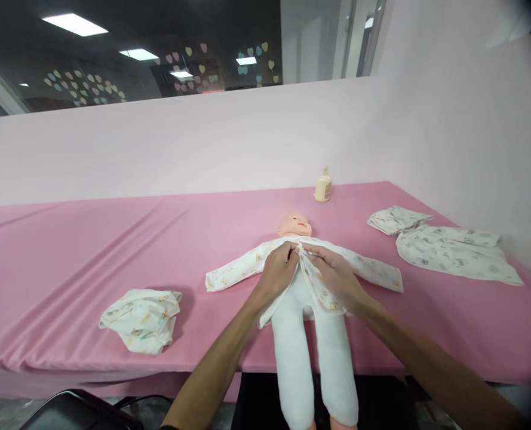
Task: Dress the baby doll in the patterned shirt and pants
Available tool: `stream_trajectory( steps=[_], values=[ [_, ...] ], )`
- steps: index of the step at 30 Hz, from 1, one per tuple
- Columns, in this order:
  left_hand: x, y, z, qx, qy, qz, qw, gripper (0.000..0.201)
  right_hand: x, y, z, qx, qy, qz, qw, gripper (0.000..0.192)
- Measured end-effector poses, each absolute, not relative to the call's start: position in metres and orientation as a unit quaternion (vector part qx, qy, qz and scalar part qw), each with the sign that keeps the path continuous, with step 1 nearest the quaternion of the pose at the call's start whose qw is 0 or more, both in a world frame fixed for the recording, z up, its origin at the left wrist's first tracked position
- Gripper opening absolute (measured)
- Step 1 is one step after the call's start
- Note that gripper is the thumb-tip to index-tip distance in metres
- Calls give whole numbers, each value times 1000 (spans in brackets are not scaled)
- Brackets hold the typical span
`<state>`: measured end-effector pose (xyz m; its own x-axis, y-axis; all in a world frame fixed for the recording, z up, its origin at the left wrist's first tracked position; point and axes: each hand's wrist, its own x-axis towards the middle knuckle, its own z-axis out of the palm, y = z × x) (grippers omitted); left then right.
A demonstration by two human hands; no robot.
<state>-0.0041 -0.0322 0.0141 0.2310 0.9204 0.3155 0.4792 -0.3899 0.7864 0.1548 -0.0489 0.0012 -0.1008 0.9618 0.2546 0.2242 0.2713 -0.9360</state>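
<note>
A baby doll (pixel 295 225) lies on its back on the pink-covered table, its head away from me and its legs over the near edge. It wears a white printed baby shirt (pixel 238 269) with both sleeves spread wide, and white leggings (pixel 292 358). At the chest, my left hand (pixel 279 266) pinches one front edge of the shirt. My right hand (pixel 334 272) pinches the other edge close beside it. The fingertips nearly meet at the neck opening, and whatever fastener is between them is hidden. Below the hands the shirt front hangs apart.
A folded printed cloth (pixel 142 319) lies on the pink sheet (pixel 68 263) at the left. More printed baby clothes (pixel 457 251) lie at the right by the wall. A cream pump bottle (pixel 323 186) stands at the back. A black chair (pixel 81 412) is at lower left.
</note>
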Motion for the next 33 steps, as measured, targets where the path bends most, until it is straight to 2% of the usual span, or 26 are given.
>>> stream_trajectory(
  steps=[4,8,17,25,33],
  values=[
    [-5,-30,12,731,468,386,311,24,154,-45,1,-429,-621,448,479,41],
    [-7,-30,11,721,454,391,349,25,157,-37,0,-418,-652,413,480,38],
    [-15,-28,14,708,437,384,400,28,179,-22,14,-385,-741,375,403,31],
    [-19,-26,19,695,433,371,439,30,173,-9,1,-354,-776,278,443,24],
    [-19,-27,18,722,413,367,416,31,171,-5,-6,-353,-774,273,450,20]
  ],
)
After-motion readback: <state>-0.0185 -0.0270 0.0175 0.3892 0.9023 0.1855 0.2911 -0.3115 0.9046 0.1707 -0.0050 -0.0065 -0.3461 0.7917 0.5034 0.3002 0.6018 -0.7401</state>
